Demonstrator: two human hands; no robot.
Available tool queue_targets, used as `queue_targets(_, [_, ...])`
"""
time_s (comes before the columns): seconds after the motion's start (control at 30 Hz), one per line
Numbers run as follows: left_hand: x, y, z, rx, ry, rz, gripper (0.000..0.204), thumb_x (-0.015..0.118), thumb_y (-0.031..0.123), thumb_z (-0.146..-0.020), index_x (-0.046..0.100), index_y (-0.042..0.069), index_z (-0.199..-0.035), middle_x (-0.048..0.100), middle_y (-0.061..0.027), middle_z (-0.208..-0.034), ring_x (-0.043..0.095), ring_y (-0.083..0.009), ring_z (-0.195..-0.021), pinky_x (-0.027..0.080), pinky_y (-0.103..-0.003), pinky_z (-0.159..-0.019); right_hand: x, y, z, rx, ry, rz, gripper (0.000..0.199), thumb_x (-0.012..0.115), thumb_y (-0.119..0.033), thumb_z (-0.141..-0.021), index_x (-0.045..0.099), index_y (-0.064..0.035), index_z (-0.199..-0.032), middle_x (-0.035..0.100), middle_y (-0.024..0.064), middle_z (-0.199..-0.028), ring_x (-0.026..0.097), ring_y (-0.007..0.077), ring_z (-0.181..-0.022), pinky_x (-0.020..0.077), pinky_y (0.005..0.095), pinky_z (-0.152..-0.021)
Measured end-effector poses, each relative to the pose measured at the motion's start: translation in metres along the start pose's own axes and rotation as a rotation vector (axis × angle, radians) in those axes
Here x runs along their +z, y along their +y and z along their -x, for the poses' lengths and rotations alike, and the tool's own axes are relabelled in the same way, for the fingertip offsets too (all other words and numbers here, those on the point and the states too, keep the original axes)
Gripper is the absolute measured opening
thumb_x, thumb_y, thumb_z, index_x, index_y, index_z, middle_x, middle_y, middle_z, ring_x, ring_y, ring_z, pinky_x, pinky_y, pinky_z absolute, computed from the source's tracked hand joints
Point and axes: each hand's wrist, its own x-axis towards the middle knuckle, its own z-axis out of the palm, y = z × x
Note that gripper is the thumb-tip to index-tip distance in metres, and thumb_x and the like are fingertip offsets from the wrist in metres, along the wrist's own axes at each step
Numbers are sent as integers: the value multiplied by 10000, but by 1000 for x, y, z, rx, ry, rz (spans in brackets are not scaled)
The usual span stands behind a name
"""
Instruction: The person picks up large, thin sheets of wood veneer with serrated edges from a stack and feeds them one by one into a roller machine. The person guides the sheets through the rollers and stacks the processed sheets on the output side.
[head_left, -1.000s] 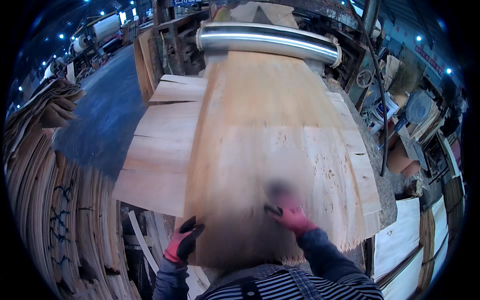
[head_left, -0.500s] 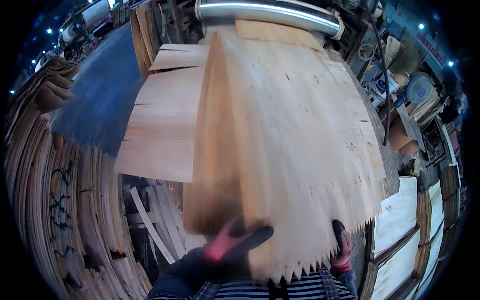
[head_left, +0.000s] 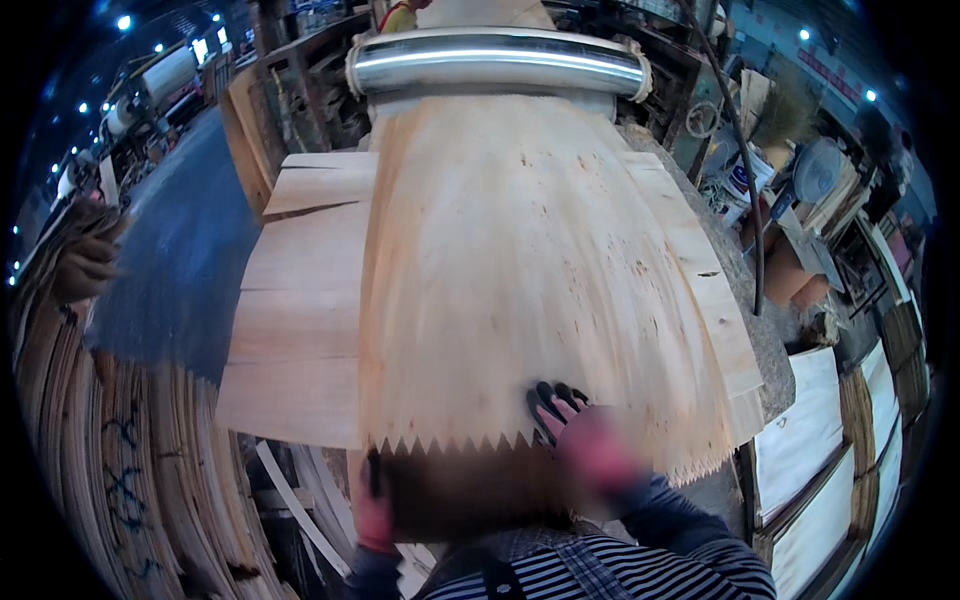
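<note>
Veneer sheet (head_left: 520,270) under steel roller (head_left: 500,62), right hand (head_left: 585,435) on top, left hand (head_left: 375,505) at edge

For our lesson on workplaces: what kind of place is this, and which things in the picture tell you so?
Most likely a veneer or plywood workshop. A thin wood veneer sheet with a saw-toothed edge feeds from a shiny metal roller, and stacks of veneer sheets stand alongside.

single head-worn fisheye view, looking steeply down and forward from the person's own head. the veneer sheet (head_left: 520,290) fills the centre at close range; the steel roller (head_left: 500,62) lies at the far top edge. both gloved hands enter from the lower edge. straight edges bow toward the dark circular rim.
</note>
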Motion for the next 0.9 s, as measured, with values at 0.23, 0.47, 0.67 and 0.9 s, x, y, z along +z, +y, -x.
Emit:
queue_targets(0.23, [18,36,9,-422,83,368,662,615,172,-744,295,-25,-1290,397,-219,-1263,381,-326,-1182,312,-380,-979,35,74,-98,-57,116,190,497,546,-282,-774,422,-150,-1236,442,123,-1238,453,329,-1097,356,417,-937])
queue_targets(0.47, [-25,27,-6,-509,90,909,491,597,92,-785,417,25,-1236,565,-94,-1073,523,-169,-997,411,-271,-844,30,65,-131,97,115,166,589,563,-273,-782,328,-114,-1298,339,138,-1315,297,315,-1224,225,417,-1026])
queue_targets(0.67, [-69,85,-30,-172,-230,1111,409,574,114,-821,451,-39,-1180,560,-87,-1065,519,-132,-964,400,-240,-838,40,-2,50,-280,-371,-34,782,640,-417,-685,326,-22,-1282,317,236,-1298,241,396,-1240,178,494,-1028])
queue_targets(0.9, [-91,214,-11,52,-428,1511,378,467,45,-865,393,-28,-1228,523,-102,-1150,493,-164,-1057,394,-297,-909,11,-38,153,519,154,-1013,408,420,-115,-879,355,-4,-1266,454,126,-1233,486,221,-1073,404,340,-917])
